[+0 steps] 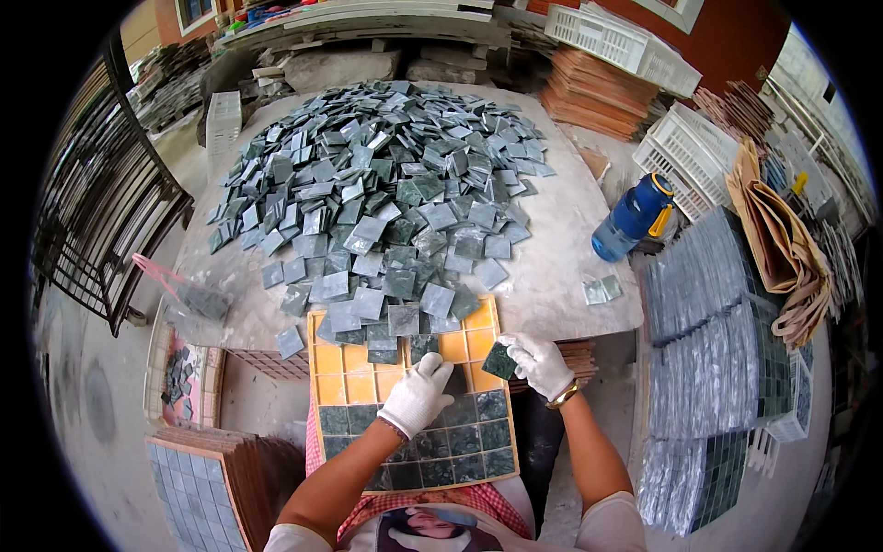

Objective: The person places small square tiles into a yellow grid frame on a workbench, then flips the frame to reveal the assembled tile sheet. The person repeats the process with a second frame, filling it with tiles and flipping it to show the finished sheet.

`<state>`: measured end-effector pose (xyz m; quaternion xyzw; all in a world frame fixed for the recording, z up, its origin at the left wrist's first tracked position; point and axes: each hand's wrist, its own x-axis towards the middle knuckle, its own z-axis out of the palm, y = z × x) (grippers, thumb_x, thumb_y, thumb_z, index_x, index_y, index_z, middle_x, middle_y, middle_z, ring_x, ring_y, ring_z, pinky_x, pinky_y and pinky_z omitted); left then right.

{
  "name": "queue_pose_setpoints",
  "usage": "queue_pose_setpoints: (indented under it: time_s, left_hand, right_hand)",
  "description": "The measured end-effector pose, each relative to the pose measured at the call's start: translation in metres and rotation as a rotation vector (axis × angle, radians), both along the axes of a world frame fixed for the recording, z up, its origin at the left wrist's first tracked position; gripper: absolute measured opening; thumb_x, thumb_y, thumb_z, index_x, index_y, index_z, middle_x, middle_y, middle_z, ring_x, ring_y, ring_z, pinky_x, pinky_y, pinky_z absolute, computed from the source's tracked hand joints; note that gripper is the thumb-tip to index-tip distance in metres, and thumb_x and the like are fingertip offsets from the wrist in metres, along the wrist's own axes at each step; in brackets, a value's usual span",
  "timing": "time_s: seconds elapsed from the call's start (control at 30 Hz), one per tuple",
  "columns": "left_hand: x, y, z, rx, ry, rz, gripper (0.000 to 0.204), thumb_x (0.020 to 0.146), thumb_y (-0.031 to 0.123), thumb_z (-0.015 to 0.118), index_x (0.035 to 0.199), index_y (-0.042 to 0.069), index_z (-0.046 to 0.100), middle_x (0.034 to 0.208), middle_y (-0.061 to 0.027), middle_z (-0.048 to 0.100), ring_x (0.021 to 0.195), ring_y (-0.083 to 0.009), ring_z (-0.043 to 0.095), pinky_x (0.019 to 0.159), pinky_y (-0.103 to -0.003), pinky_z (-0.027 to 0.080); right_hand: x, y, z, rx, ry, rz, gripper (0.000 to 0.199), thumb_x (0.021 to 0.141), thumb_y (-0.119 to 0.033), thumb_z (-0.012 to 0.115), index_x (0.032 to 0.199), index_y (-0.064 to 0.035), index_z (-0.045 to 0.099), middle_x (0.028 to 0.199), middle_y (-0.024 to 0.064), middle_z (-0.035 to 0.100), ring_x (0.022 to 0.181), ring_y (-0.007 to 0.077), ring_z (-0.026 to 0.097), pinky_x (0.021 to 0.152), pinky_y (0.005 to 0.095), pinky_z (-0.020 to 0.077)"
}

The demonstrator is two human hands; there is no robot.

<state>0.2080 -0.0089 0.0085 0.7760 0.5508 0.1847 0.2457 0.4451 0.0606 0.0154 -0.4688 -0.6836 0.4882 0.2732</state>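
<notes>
A yellow grid tray (347, 390) leans between my lap and the table edge. Square dark green stone tiles (467, 439) fill its near rows, while several loose ones lie over its far part. My left hand (418, 396), in a white knitted glove, is over the middle of the tray. Its fingers are bent, with the tips at the edge of a small green tile (424, 346); the thumb side partly hides what is beneath. At the tray's right edge my gloved right hand (541, 364) pinches a dark green tile (499, 362), held tilted between thumb and fingers.
A large heap of loose tiles (368, 175) covers much of the table (561, 230). A blue bottle (630, 219) stands at the right. Stacked tile sheets (704, 368) rise beside me on the right, tiled boards (198, 488) on the left. White crates (685, 152) sit behind.
</notes>
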Motion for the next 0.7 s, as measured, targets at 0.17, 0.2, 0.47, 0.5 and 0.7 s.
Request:
queue_pose_setpoints:
  time_s: [0.17, 0.2, 0.47, 0.5, 0.7]
  left_hand:
    - [0.004, 0.006, -0.007, 0.019, -0.041, -0.019, 0.047, 0.072, 0.013, 0.071, 0.113, 0.002, 0.053, 0.112, -0.0146, 0.048, 0.099, -0.0352, 0.054, 0.08, -0.041, 0.049]
    - [0.005, 0.006, -0.008, 0.028, -0.051, -0.019, 0.046, 0.072, 0.012, 0.071, 0.113, 0.002, 0.053, 0.112, -0.0146, 0.048, 0.099, -0.0352, 0.055, 0.08, -0.041, 0.049]
    - [0.011, 0.001, -0.011, 0.034, -0.023, 0.008, 0.042, 0.074, 0.009, 0.067, 0.113, 0.004, 0.052, 0.113, -0.0136, 0.049, 0.095, -0.0348, 0.058, 0.079, -0.043, 0.05]
    - [0.013, 0.0, -0.014, 0.033, -0.004, 0.011, 0.041, 0.075, 0.009, 0.065, 0.114, 0.005, 0.051, 0.113, -0.0134, 0.049, 0.093, -0.035, 0.058, 0.078, -0.044, 0.051]
    - [-0.001, -0.017, -0.002, 0.141, -0.205, 0.18, 0.027, 0.081, 0.009, 0.062, 0.107, 0.004, 0.057, 0.111, -0.0152, 0.056, 0.091, -0.0345, 0.06, 0.075, -0.04, 0.051]
  right_hand:
    - [-0.005, 0.01, -0.012, 0.47, -0.286, 0.196, 0.019, 0.088, -0.015, 0.058, 0.103, -0.0063, 0.065, 0.092, 0.0111, 0.066, 0.084, 0.029, 0.063, 0.074, 0.0348, 0.0508]
    - [-0.006, 0.009, -0.018, 0.466, -0.317, 0.203, 0.018, 0.085, -0.016, 0.061, 0.1, -0.0081, 0.065, 0.093, 0.0097, 0.064, 0.084, 0.028, 0.062, 0.074, 0.0356, 0.0507]
    - [-0.027, -0.025, -0.015, 0.576, -0.59, 0.151, 0.024, 0.079, -0.019, 0.066, 0.101, -0.0094, 0.064, 0.096, 0.0077, 0.055, 0.086, 0.0234, 0.062, 0.071, 0.0354, 0.0527]
    - [-0.026, -0.025, -0.013, 0.548, -0.626, 0.184, 0.025, 0.08, -0.019, 0.066, 0.102, -0.009, 0.063, 0.096, 0.0079, 0.055, 0.086, 0.0238, 0.062, 0.071, 0.0358, 0.0527]
    - [-0.061, -0.022, 0.021, 0.478, -0.739, 0.176, 0.035, 0.08, -0.022, 0.066, 0.111, -0.0085, 0.056, 0.098, 0.0101, 0.056, 0.086, 0.0265, 0.063, 0.07, 0.038, 0.0526]
